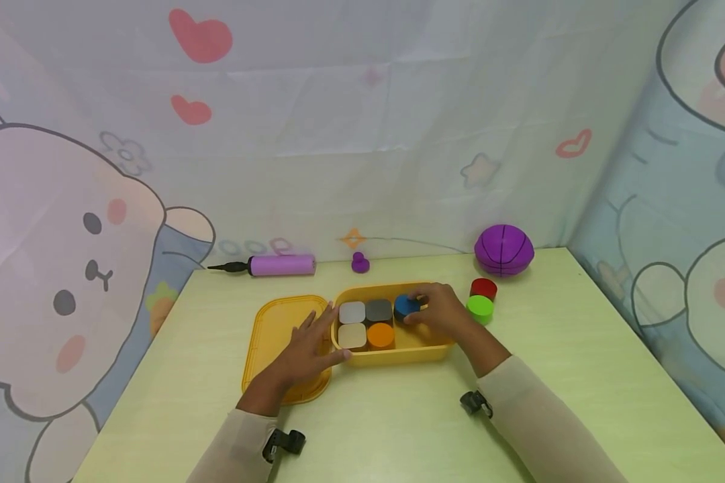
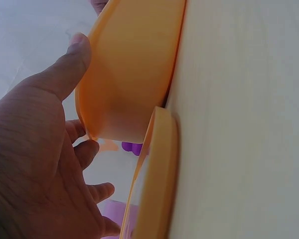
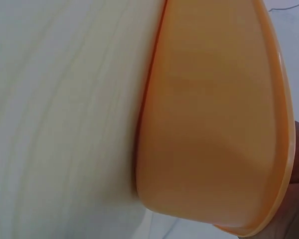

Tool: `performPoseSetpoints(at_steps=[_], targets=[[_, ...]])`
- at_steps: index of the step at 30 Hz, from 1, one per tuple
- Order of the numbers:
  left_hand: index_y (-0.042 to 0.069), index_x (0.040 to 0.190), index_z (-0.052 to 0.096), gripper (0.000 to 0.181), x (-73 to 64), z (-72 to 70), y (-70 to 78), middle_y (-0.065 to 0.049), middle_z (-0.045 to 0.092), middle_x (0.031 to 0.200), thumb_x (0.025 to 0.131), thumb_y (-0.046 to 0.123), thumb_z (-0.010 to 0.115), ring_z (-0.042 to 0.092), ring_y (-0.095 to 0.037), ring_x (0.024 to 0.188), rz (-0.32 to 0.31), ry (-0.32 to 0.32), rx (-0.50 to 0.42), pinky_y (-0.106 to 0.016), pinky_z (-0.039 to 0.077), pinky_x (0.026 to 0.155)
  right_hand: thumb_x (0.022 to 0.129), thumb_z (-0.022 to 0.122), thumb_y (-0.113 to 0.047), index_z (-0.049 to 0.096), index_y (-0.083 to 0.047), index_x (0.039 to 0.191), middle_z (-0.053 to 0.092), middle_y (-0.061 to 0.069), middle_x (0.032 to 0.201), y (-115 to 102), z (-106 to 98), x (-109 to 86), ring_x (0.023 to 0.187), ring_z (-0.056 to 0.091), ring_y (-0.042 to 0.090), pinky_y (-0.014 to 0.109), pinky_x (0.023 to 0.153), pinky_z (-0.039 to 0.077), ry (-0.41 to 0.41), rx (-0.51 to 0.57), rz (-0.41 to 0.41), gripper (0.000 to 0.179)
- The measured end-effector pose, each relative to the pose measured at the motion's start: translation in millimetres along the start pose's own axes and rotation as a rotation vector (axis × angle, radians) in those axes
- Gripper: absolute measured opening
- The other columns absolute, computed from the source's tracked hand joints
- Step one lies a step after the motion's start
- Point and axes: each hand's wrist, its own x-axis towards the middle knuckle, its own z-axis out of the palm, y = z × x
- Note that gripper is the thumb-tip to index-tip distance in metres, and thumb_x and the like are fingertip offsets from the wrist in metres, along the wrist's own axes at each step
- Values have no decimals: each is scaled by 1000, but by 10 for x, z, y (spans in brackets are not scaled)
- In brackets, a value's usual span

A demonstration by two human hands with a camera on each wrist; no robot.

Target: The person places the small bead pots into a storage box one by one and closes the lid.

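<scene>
An orange-yellow plastic box [image 1: 399, 357] stands on the table. In its left part sit a white block [image 1: 352, 312], a dark grey one [image 1: 378, 310], a cream one [image 1: 352, 336] and an orange round one [image 1: 380, 335]. My right hand [image 1: 444, 312] reaches into the box and pinches a blue round block [image 1: 405, 306] beside the grey one. My left hand [image 1: 305, 352], fingers spread, touches the box's left rim with its thumb and fingertips. Under that hand lies the flat yellow lid [image 1: 278, 335]; in the left wrist view the lid [image 2: 162, 174] stands close to the box [image 2: 134, 64].
Right of the box are a red round block [image 1: 483, 288] and a green round block [image 1: 480, 308]. A purple ball [image 1: 504, 250] rests at the back right. A purple duck-shaped toy [image 1: 360, 263] and a purple hand pump [image 1: 282, 265] lie along the back edge.
</scene>
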Motion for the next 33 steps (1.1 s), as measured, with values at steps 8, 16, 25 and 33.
performPoseSetpoints(at_steps=[8, 16, 25, 33], targets=[[30, 178, 13, 98, 0, -8, 24, 1, 5, 187, 103, 58, 70, -4, -45, 172, -7, -2, 3, -87, -12, 123, 87, 95, -16, 81, -1, 122, 80, 16, 116, -1, 40, 34, 95, 68, 27, 40, 90, 61, 16, -99, 7, 41], [33, 178, 13, 98, -6, -17, 37, 2, 5, 187, 103, 59, 70, -4, -45, 172, -13, 5, -6, -85, -13, 124, 85, 96, -16, 81, 0, 123, 80, 16, 119, -19, 40, 29, 85, 64, 22, 34, 82, 58, 4, -115, 14, 44], [32, 178, 11, 98, -14, 9, 11, 2, 5, 187, 103, 58, 70, -5, -45, 172, -21, -3, -4, -85, -13, 124, 86, 94, -11, 80, 1, 125, 79, 18, 127, -9, 61, 21, 87, 67, 21, 39, 88, 63, -15, -130, 23, 43], [31, 178, 12, 98, -24, -10, 47, 2, 5, 186, 103, 58, 70, -5, -45, 172, -23, -10, -10, -85, -13, 125, 85, 93, -7, 78, 2, 128, 79, 14, 107, -10, 38, -6, 80, 64, 19, 29, 73, 58, -30, -108, 6, 47]])
